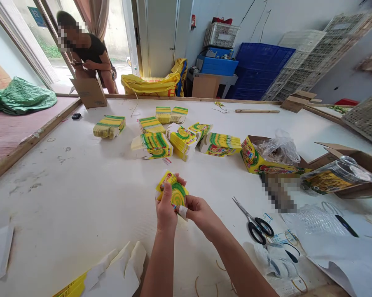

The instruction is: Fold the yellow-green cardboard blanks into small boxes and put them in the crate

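Note:
My left hand (166,206) is closed round a yellow-and-green printed carton (178,194), thumb on its printed face and fingers behind it. At its right edge, my right hand (201,214) pinches the same carton; white tape wraps one of its fingers. The carton looks flat or partly folded, and its back is hidden. Just beyond my hands stand bundled stacks of the same cartons, among them a front stack (156,145), a middle stack (182,142) and a right stack (221,144). A separate stack (109,126) sits farther left.
Black-handled scissors (256,225) lie to the right, near white crumpled material (278,260) and rubber bands. Beyond them are an open yellow box (250,156) holding a plastic bag and a clear jar (337,175). White-and-yellow sheets (111,272) lie at front left. A person (90,53) sits across the table.

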The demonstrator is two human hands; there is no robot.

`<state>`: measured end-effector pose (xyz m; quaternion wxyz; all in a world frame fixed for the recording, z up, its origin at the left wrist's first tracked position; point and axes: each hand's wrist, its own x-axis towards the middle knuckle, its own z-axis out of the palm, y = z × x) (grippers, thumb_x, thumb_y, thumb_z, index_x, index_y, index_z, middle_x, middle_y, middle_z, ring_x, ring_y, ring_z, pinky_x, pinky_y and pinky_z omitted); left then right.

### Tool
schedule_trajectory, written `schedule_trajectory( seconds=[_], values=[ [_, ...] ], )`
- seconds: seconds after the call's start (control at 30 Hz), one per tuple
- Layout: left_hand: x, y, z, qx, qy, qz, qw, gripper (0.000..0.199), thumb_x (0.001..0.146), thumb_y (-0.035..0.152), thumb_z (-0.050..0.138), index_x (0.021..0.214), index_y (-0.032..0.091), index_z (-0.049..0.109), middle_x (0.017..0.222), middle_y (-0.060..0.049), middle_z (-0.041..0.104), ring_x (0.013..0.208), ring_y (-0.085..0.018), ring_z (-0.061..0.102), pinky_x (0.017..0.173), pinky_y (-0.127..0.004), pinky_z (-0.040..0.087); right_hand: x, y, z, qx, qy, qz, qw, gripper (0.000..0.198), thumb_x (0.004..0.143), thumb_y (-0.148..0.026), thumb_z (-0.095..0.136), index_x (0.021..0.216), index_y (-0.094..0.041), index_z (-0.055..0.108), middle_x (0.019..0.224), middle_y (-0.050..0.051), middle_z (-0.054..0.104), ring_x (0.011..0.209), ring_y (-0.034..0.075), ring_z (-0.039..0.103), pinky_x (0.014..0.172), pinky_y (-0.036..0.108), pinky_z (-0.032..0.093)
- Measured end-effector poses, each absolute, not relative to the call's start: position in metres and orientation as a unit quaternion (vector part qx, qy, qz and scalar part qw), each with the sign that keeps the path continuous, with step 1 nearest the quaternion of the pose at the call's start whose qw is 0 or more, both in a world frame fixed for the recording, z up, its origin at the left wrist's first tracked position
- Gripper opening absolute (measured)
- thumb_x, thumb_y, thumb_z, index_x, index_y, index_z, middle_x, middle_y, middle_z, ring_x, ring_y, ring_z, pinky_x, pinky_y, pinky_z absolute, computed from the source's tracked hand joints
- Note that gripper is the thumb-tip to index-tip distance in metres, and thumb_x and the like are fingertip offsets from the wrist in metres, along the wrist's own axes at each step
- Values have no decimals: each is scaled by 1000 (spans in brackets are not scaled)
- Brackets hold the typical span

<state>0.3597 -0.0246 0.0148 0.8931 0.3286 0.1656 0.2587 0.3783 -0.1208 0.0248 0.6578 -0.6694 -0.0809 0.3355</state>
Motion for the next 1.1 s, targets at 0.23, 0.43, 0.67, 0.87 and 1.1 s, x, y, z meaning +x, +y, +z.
schedule_trajectory(
  seconds=[0.23, 0.43, 0.67, 0.87, 1.1],
  values=[
    [363, -24, 16, 278, 170, 283, 902, 45, 62, 57, 84, 72, 19, 63, 67, 3, 56, 64, -11, 55, 70, -27, 51, 373, -118, 28, -687, -112, 316, 645, 36, 62, -39, 80, 65, -21, 49, 69, -4, 48, 68, 14, 43, 63, 28, 37],
    [364, -21, 17, 249, 281, 332, 865, 63, 53, 75, 79, 73, 21, 52, 68, 6, 45, 60, -9, 46, 61, -22, 44, 369, -120, 21, -729, -149, 235, 625, 46, 70, -29, 75, 110, -26, 52, 80, -4, 58, 76, 17, 54, 73, 33, 47],
    [367, -24, 15, 318, 294, 319, 843, 72, 58, 92, 56, 80, 24, 57, 75, 2, 54, 65, -13, 54, 60, -25, 46, 380, -123, 12, -751, -166, 160, 618, 15, 71, -30, 72, 84, -24, 68, 84, 2, 66, 76, 18, 55, 71, 31, 46],
    [367, -25, 14, 389, 203, 210, 873, 48, 59, 57, 86, 85, 19, 72, 76, -1, 72, 69, -16, 65, 65, -27, 51, 398, -134, 13, -702, -96, 177, 683, 37, 72, -57, 71, 80, -21, 71, 76, 2, 68, 73, 20, 62, 67, 33, 52],
    [365, -21, 13, 369, 211, 188, 885, 46, 53, 51, 90, 82, 17, 76, 75, -4, 77, 69, -20, 71, 65, -30, 55, 399, -136, 17, -631, -53, 243, 735, 49, 60, -66, 80, 77, -21, 73, 71, 2, 70, 66, 19, 65, 65, 34, 55]
  ],
)
